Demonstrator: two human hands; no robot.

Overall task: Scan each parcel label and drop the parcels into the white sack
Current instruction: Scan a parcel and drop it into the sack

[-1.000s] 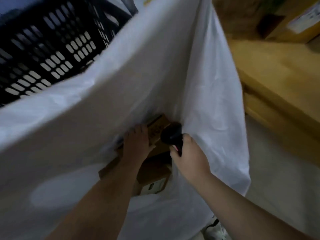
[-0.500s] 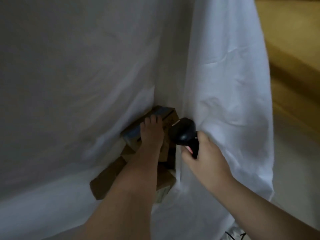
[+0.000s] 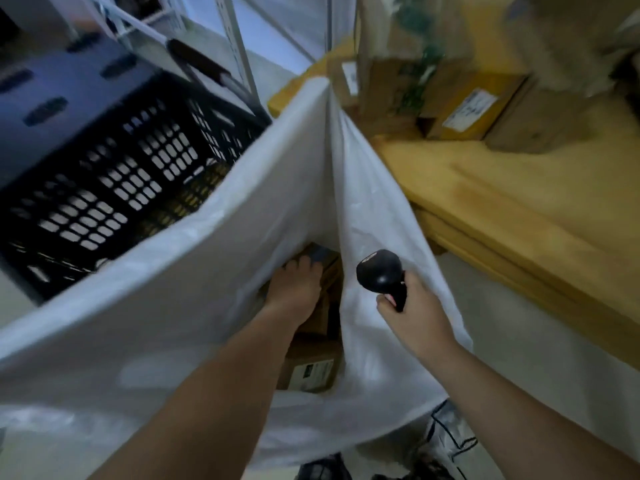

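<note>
The white sack (image 3: pixel 214 258) hangs open in front of me. My left hand (image 3: pixel 294 289) reaches down inside it and rests on a brown cardboard parcel (image 3: pixel 327 271); whether the fingers grip it is unclear. Below it lies another brown parcel (image 3: pixel 311 368) with a white label. My right hand (image 3: pixel 414 317) is at the sack's right wall, shut on a black handheld scanner (image 3: pixel 381 270) and pinching the sack's edge. More brown parcels (image 3: pixel 471 109) stand on the wooden table (image 3: pixel 519 209) to the right.
A black plastic crate (image 3: pixel 114 188) with a lattice wall stands left of the sack. A white metal rack frame (image 3: pixel 239 53) rises behind it. The table edge runs close to the sack's right side. Pale floor (image 3: pixel 536 358) lies below.
The view has lifted, so the crate and table show again. My left hand stays on the parcel inside the sack. My right hand with the scanner has shifted slightly right.
</note>
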